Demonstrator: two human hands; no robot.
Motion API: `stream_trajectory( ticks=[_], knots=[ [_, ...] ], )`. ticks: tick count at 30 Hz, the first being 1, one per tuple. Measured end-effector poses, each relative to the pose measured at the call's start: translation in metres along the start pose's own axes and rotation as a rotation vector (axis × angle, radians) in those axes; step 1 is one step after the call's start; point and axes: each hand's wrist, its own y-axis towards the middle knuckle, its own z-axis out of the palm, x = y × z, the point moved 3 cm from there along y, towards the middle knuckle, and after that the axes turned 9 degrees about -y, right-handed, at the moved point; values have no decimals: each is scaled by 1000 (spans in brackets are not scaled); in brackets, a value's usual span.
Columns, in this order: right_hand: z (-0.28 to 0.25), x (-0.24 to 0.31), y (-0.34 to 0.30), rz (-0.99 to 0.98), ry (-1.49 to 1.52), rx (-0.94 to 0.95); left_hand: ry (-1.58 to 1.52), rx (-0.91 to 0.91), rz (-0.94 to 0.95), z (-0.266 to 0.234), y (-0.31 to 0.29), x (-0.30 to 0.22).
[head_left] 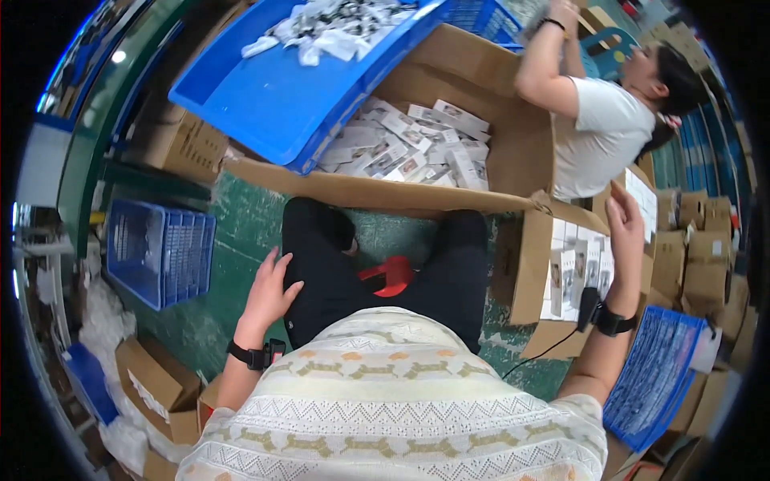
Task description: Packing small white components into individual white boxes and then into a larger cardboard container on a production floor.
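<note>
My left hand (271,290) rests beside my left thigh, fingers spread, holding nothing. Out to the right, my right hand (627,220) reaches over the far side of an open carton (528,268). Its fingers are stretched out, and I see nothing held in them. Small white boxes (571,268) with pictures on them stand packed in rows inside that carton. In front of my knees, a large open carton (353,186) contains a loose heap of small white boxes (417,144). Each of my wrists wears a black strap with a small device.
A blue tray (257,112) with small bagged parts (341,28) lies across the large carton's left. A blue crate (188,248) stands on the green floor at left. A co-worker (605,120) sits at far right. A blue bin (654,377) and stacked cartons (706,264) line the right.
</note>
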Motion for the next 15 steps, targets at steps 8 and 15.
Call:
stream_trajectory(
  ticks=[8, 15],
  knots=[
    [181, 133, 117, -468, -372, 805, -286, 203, -334, 28, 3, 45],
    [421, 93, 219, -798, -662, 1062, -281, 342, -500, 19, 21, 46]
  ],
)
